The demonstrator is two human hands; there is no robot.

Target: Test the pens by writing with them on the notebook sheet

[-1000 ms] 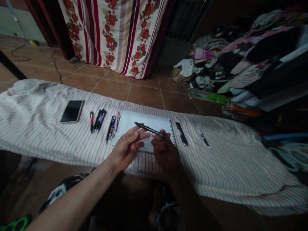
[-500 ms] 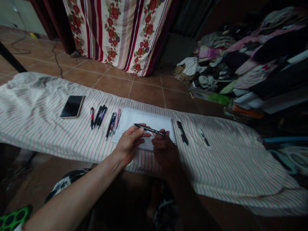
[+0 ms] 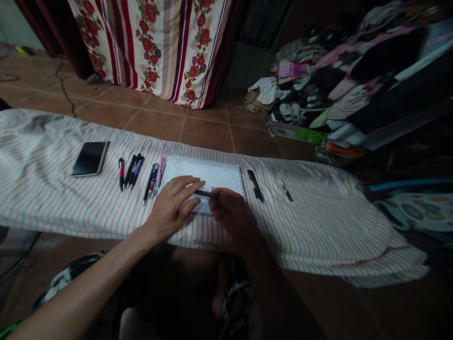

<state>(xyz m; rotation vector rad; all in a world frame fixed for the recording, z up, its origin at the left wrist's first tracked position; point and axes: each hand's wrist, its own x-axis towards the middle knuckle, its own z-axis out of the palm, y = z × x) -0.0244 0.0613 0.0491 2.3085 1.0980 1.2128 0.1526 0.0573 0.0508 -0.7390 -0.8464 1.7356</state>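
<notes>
A spiral notebook (image 3: pixel 212 172) lies open on a striped cloth (image 3: pixel 318 222). My left hand (image 3: pixel 173 208) rests flat on the notebook's near left corner, fingers stretched out. My right hand (image 3: pixel 230 212) is closed around a black pen (image 3: pixel 205 193), its tip down on the page just right of my left fingers. Several pens (image 3: pixel 130 171) lie in a row left of the notebook, with a second bunch (image 3: pixel 155 178) right against its left edge. A black pen (image 3: pixel 255 185) and a thin pen (image 3: pixel 286 192) lie to its right.
A dark phone (image 3: pixel 89 158) lies at the left on the cloth. Beyond the cloth are brown floor tiles (image 3: pixel 208 132), a floral striped curtain (image 3: pixel 159 47) and a heap of clothes (image 3: pixel 336 85) at the right. A cable (image 3: pixel 65 92) runs over the floor at the far left.
Both hands came down from holding the pen in the air. My left hand let go and now lies flat on the notebook; my right hand brought the pen onto the page.
</notes>
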